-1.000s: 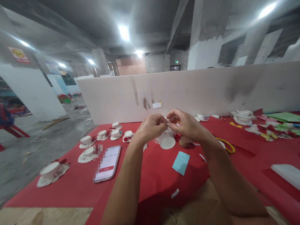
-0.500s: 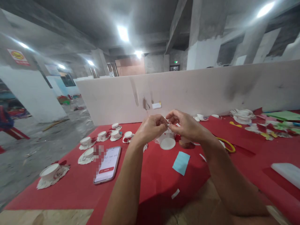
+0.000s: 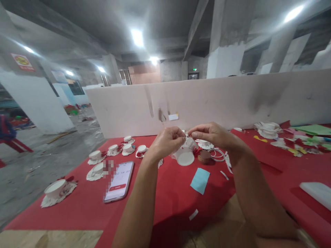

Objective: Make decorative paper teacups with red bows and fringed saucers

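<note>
Just beyond my forearms, a white paper cup shaped like a small hat [image 3: 185, 156] lies on its side with its round base toward me. Ruffled white paper and bits of red surround its far part. My left hand [image 3: 168, 141] is pinched closed above the cup's left side; what its fingertips hold is too small to make out. My right hand [image 3: 213, 134] hovers over the cup's right side, thumb and fingers brought together in a pinch, with its contents also unclear. Close to it lie a brown round roll [image 3: 204, 156] and a white ring-shaped coil [image 3: 217, 155].
Several small white paper hats [image 3: 95, 155] stand at the left beside a phone [image 3: 119, 182]. A blue paper square [image 3: 200, 181] and white strips [image 3: 193, 214] lie in front. Coloured paper flowers [image 3: 297, 141] are at the right. A white foam board [image 3: 124, 106] walls off the far edge.
My right hand has drawn away from my left toward the right, its fingers straighter. The coil and roll are now more exposed, while the yellow-handled tool is hidden behind my right arm.
</note>
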A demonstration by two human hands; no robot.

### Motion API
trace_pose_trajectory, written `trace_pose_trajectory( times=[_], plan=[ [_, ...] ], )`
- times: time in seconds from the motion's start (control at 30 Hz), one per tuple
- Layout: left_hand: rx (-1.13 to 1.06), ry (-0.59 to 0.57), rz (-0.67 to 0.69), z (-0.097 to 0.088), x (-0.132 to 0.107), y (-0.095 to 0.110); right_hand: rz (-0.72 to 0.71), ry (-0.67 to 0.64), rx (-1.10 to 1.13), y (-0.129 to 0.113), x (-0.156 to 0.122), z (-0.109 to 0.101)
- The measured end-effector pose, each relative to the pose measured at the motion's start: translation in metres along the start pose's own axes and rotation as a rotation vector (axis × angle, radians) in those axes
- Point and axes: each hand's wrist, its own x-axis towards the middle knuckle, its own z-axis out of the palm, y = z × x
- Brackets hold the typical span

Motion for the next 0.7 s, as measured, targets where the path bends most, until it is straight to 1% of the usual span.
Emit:
trace_pose_trajectory(
  times=[0.07,0.23,0.4,0.53,0.7],
  plan=[
    [0.005,-0.002,0.008,0.000,0.000,0.000,0.008,-0.023,-0.005,0.000,0.001,0.002],
    [0.020,-0.005,0.031,0.002,0.000,0.001,0.046,-0.022,0.038,-0.003,0.001,0.008],
    [0.024,-0.005,0.044,0.001,0.000,0.001,0.029,-0.013,0.055,0.000,0.004,0.011],
    [-0.078,-0.035,0.019,-0.007,-0.001,-0.002,0.014,0.016,0.078,-0.003,0.004,0.011],
    [-0.172,-0.040,0.041,-0.018,-0.002,-0.007,0.020,0.102,0.112,-0.010,0.002,0.012]
  ],
)
